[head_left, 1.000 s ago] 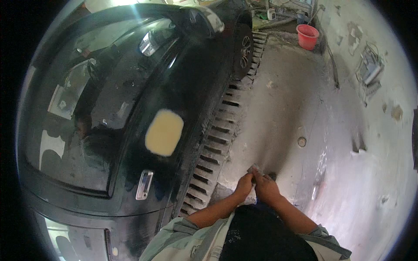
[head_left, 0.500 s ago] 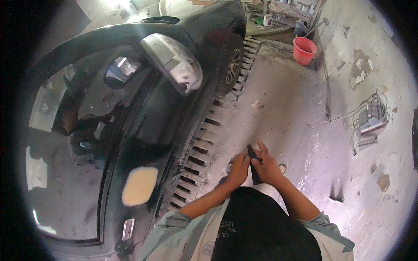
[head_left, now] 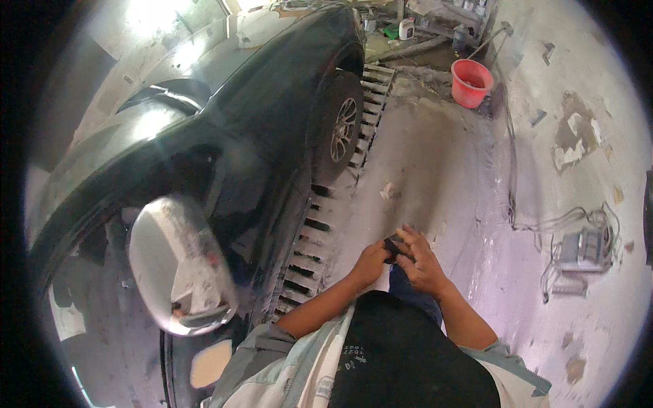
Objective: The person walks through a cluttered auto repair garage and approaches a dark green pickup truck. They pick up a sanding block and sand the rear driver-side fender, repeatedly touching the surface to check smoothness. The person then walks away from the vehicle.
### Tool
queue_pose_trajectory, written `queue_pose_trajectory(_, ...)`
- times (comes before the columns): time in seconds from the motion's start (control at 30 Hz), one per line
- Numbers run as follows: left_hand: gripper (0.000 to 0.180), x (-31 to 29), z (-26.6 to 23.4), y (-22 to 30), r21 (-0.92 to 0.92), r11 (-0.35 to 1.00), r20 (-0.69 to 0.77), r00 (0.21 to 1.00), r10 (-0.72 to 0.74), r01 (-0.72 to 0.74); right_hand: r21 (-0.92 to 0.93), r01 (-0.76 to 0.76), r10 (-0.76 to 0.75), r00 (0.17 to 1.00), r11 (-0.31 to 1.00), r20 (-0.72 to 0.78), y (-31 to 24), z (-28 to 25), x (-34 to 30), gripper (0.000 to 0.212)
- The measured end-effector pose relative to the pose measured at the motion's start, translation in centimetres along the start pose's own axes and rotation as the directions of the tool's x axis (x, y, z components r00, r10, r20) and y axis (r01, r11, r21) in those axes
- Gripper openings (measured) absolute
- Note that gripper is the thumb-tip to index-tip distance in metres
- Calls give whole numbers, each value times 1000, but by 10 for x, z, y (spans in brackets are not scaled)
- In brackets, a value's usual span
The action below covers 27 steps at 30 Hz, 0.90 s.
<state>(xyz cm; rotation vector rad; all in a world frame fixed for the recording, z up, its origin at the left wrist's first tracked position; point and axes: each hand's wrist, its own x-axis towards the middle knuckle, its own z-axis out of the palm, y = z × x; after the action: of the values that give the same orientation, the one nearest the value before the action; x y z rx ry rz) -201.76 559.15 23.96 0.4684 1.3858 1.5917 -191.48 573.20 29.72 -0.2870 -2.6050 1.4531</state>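
In front of my torso, my left hand (head_left: 370,266) and my right hand (head_left: 423,264) come together over the floor. Between them is a small black folded sheet (head_left: 392,249), partly covered by my fingers; its material is too small to make out. The fingers of my left hand are closed on its near side. My right thumb and fingers curl around the other side, with the fingertips raised. Left of my arms stands a black car (head_left: 272,102) with a grey-and-white side mirror (head_left: 178,265). A pale yellowish patch (head_left: 211,364) shows on its door.
A slotted floor grate (head_left: 314,224) runs alongside the car and its front wheel (head_left: 345,129). Ahead stands a red bucket (head_left: 471,85). Cables and a grey box (head_left: 583,250) hang on the peeling right wall. A white jug (head_left: 407,28) sits at the back.
The black sheet showed as a long strip and now looks shorter and folded between my hands. My view has shifted forward along the car, with the mirror now nearer.
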Motion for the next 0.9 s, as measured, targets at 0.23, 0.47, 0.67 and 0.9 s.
queue_pose_trajectory(0.23, 42, 128, -2, 30, -48, 985, 104, 982, -159, 165, -14, 97, -94, 988, 995, 119, 49, -104, 94, 55)
queue_pose_trajectory(0.47, 46, 201, 27, 108, -369, 930, -270, 957, -103, -4, 202, -106, 97, 994, 974, 54, 74, -154, 205, 56)
queue_pose_trajectory(0.67, 45, 285, -27, 139, -131, 991, -279, 960, -12, -26, 94, -83, 71, 990, 992, 122, 101, -155, 311, 61)
queue_pose_trajectory(0.9, 43, 365, -86, 190, -171, 985, -189, 982, -4, -29, 77, -100, 92, 990, 992, 106, 99, -180, 404, 73)
